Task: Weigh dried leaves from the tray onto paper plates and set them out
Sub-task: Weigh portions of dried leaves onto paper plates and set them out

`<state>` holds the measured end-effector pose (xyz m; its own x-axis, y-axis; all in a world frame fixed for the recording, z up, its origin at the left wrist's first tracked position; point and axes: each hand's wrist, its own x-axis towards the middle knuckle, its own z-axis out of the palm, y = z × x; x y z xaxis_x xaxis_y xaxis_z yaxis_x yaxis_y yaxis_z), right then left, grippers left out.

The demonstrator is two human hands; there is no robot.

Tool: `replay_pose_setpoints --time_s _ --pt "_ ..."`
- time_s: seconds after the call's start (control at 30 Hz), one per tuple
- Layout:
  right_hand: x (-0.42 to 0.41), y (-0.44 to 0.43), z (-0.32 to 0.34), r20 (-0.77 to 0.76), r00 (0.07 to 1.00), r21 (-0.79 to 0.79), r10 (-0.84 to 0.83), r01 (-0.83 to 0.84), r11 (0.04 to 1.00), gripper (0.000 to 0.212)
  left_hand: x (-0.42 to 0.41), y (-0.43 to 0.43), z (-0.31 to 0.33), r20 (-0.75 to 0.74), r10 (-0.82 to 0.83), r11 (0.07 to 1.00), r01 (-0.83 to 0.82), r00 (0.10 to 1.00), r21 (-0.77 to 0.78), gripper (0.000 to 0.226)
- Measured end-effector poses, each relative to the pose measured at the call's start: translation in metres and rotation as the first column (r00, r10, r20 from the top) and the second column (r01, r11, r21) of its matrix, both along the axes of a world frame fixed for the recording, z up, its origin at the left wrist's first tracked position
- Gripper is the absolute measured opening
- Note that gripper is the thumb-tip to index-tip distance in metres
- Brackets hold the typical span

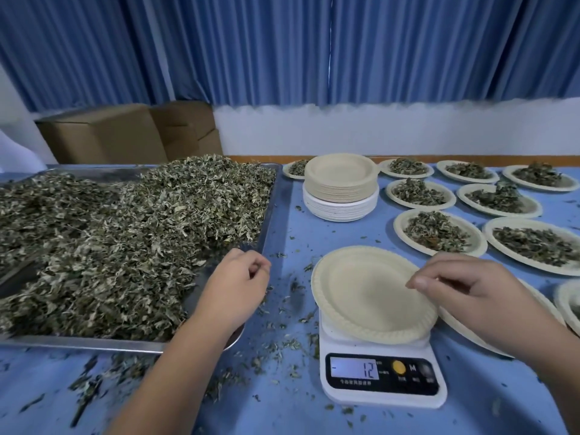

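Scale [381,376] nearest, R hand [470,290] pinching plate [361,293] rim, L hand [235,287] loose-curled at tray [78,341] corner

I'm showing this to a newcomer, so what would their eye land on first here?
Probably the metal tray on the left, heaped with dried leaves. Next, the empty paper plate tilted on the white digital scale front and centre, its display showing 12. Then the plates of leaves laid out in rows on the right.
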<state>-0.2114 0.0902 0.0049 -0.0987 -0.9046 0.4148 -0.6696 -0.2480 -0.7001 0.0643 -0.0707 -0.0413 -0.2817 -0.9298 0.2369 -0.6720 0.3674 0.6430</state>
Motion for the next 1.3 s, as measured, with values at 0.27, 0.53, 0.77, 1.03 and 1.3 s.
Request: replay_pose_setpoints --time_s 0.27,0.53,0.77,1.03,1.3 --pt "-0.012 -0.011 -0.019 -0.003 0.979 -0.058 -0.206 0.205 0.977 0.023 -0.010 -0.045 0.050 0.298 0.007 0.996 0.020 0.954 -0.087 0.017" --pt "-0.012 -0.014 -0.026 -0.035 0.981 -0.089 -0.190 0.187 0.978 0.024 0.002 -0.128 0.034 0.684 0.129 0.991 -0.079 0.718 -0.104 0.055" --pt "-0.012 -0.016 -0.027 -0.040 0.981 -0.070 -0.190 0.187 0.980 0.024 0.010 -0.118 0.019 0.672 -0.119 0.991 0.052 0.731 0.120 0.049" --pt "-0.011 -0.013 -0.025 -0.004 0.977 -0.084 -0.214 0.212 0.974 0.026 0.023 -0.054 0.060 0.565 -0.132 0.991 0.104 0.814 0.081 0.033" --pt "-0.010 -0.012 -0.025 0.006 0.976 -0.107 -0.219 0.218 0.970 0.027 0.042 0.012 0.034 0.361 -0.147 0.988 0.122 0.921 0.091 0.036"
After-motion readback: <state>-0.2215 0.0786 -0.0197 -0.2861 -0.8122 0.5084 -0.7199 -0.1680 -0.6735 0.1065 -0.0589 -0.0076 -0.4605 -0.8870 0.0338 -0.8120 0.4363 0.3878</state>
